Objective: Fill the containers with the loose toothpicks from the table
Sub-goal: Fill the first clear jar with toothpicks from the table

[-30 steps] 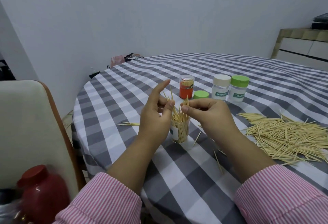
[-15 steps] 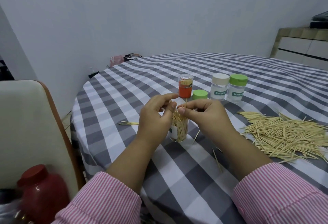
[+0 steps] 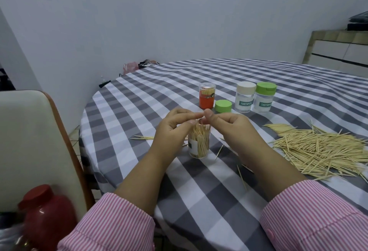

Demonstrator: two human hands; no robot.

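On the checked tablecloth [image 3: 199, 191], between the person's two hands, stands an open clear container [image 3: 199, 145], upright and packed with toothpicks whose tips splay out above its rim. Farther back stands a capped container with an orange lower half [image 3: 207, 95], with toothpicks showing in its clear top. Just beside it to the right lies a loose green lid [image 3: 223, 106]. Beyond that stand two clear containers labelled "TOOTHPICK", one with a cream cap [image 3: 245, 99] and one with a green cap [image 3: 264, 99]; both look empty, though this is hard to confirm.

The left hand [image 3: 173, 131] curls around the left side of the open container, its fingertips bent over the toothpick tips. The right hand [image 3: 233, 129] is curled above the container's right side, thumb tip meeting the left hand's fingers over the opening; whether it pinches any toothpicks cannot be told.

Loose toothpicks lie in a broad pile [image 3: 322, 149] at the right, well apart from the open container. A few strays [image 3: 143, 137] lie at the left, and others are scattered near the right wrist.
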